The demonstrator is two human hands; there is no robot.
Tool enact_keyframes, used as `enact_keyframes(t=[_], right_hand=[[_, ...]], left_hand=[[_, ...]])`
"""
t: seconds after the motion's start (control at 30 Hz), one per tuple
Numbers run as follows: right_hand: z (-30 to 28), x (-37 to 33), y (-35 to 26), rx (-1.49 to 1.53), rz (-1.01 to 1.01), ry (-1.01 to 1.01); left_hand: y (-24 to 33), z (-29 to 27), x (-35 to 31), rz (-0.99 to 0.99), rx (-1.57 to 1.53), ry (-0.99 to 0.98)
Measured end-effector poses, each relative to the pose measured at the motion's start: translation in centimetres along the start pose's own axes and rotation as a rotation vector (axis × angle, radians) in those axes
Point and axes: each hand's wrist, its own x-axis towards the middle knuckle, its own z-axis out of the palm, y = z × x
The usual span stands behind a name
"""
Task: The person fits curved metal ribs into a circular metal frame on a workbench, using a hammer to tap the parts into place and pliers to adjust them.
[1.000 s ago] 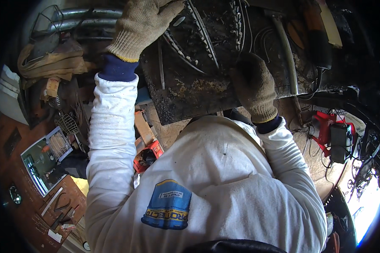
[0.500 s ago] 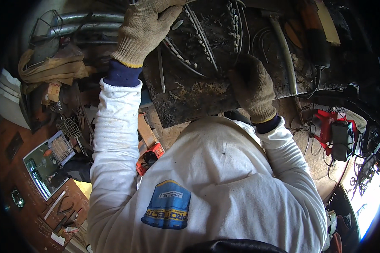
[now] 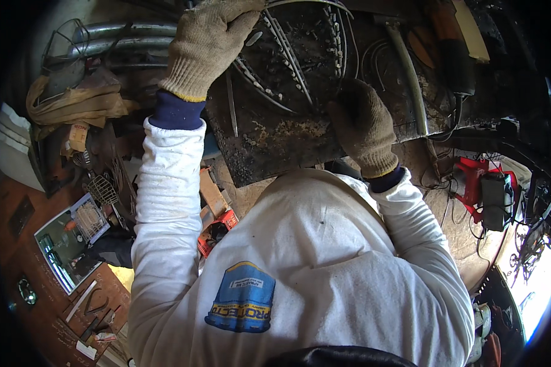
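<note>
Both my hands wear tan knit gloves over a dark metal workbench (image 3: 257,156). My left hand (image 3: 211,43) is up at the top edge, its fingers closed at one end of a thin curved metal rod (image 3: 306,2). Below that rod lie narrow metal strips (image 3: 288,55) lined with small pale pieces. A curved strip (image 3: 260,85) with similar pieces is nearer my left glove. Low over the bench's near side, my right hand (image 3: 366,125) has its fingers curled; whatever is inside them is hidden. A slim pointed bar (image 3: 232,104) lies below my left hand.
To the right on the bench are a hammer (image 3: 408,79) and an orange-and-black power tool (image 3: 453,49) with a cord. Metal pipes (image 3: 125,43) and a brown cloth (image 3: 86,101) are at left. A red-framed device (image 3: 471,189) with cables stands right of the bench.
The curved rod at my left hand has come lower and shows more along the top edge. Both hands keep nearly the same places, and the view has shifted slightly.
</note>
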Motion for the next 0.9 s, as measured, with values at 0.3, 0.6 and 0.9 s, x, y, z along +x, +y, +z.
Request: enact_keyframes(t=[0.3, 0.6, 0.9], right_hand=[[0.0, 0.0, -0.1, 0.011, 0.037, -0.019], [0.0, 0.1, 0.1, -0.003, 0.012, -0.013], [-0.2, 0.1, -0.2, 0.017, 0.009, -0.007]], left_hand=[[0.5, -0.3, 0.1, 0.053, 0.040, 0.050], [0.2, -0.3, 0.0, -0.006, -0.075, -0.001], [-0.1, -3.1, 0.7, -0.168, -0.090, -0.089]])
